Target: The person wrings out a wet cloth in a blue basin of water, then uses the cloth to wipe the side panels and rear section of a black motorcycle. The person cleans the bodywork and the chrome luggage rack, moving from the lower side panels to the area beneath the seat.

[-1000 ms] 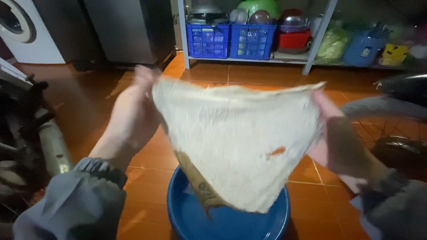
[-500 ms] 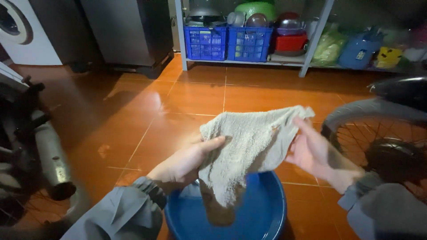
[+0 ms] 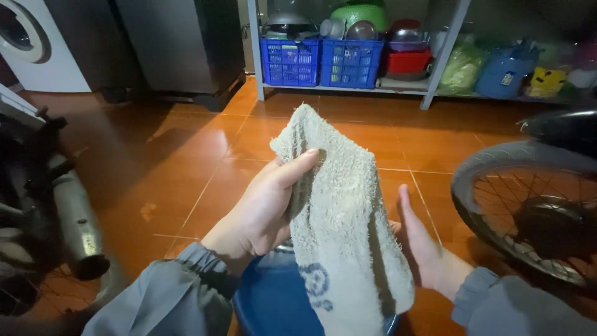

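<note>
One towel — left hand grip, blue emblem.

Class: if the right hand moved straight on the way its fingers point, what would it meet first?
Probably the grey towel: the right hand points up beside its hanging edge. Depth is unclear.

Two blue crates and a red basin stand on the metal shelf at the rear. A spoked wheel stands right; a washing machine occupies the rear left corner.
</note>
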